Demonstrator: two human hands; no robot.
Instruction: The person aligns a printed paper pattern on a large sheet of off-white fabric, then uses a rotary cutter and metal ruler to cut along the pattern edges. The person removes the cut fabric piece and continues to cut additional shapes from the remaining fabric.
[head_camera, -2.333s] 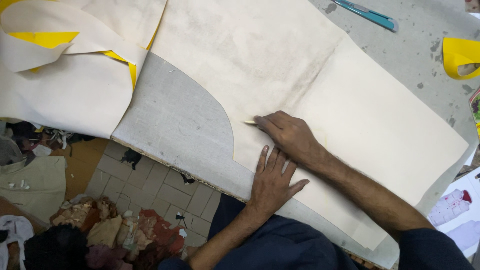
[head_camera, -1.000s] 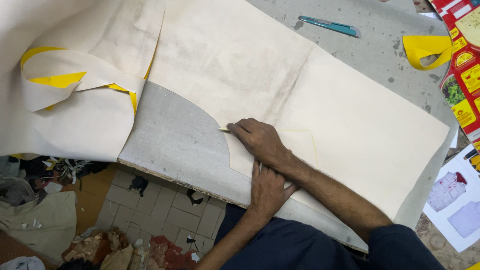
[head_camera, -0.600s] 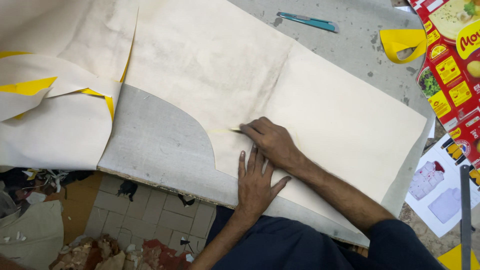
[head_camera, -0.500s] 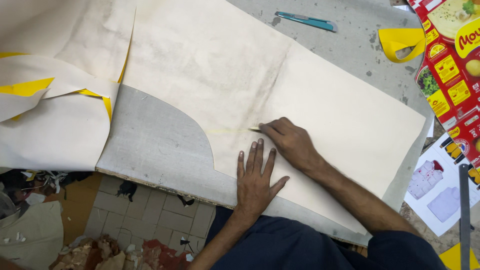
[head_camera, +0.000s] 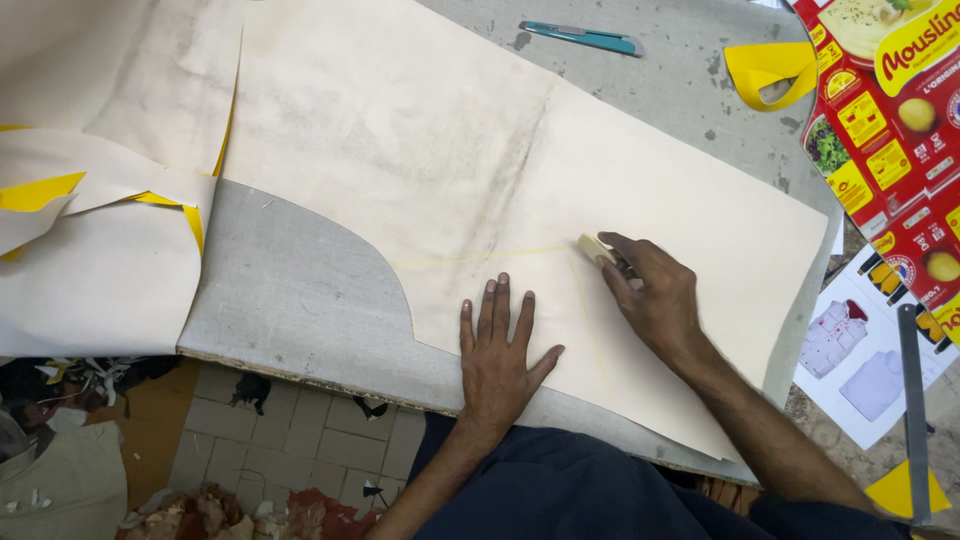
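Head view, nearest edge: worktop (head_camera: 300, 300) grey and bare where the curved cut-out shows, tiled floor (head_camera: 300, 440) with scraps below.
Left hand (head_camera: 500, 355): flat on the cream sheet (head_camera: 420, 150), fingers (head_camera: 498, 305) fully spread, gripping nothing, just pinning it down. Best kept pressed close to the line so nothing creeps.
Right hand (head_camera: 655, 300): fingers closed tight around a pale chalk block (head_camera: 597, 249), its corner touching the sheet.
Chalk line (head_camera: 480, 256): faint yellow, running left from the block toward the curved edge; second faint stroke heading down toward the near edge.
Doing it well, probably: light even pressure, one smooth pull, chalk edge kept low for a thin mark.
Further out: yellow-backed offcuts (head_camera: 100, 190) at left, teal cutter (head_camera: 585, 37) and yellow tape loop (head_camera: 770, 68) at the far side, red food carton (head_camera: 890, 120) at right.
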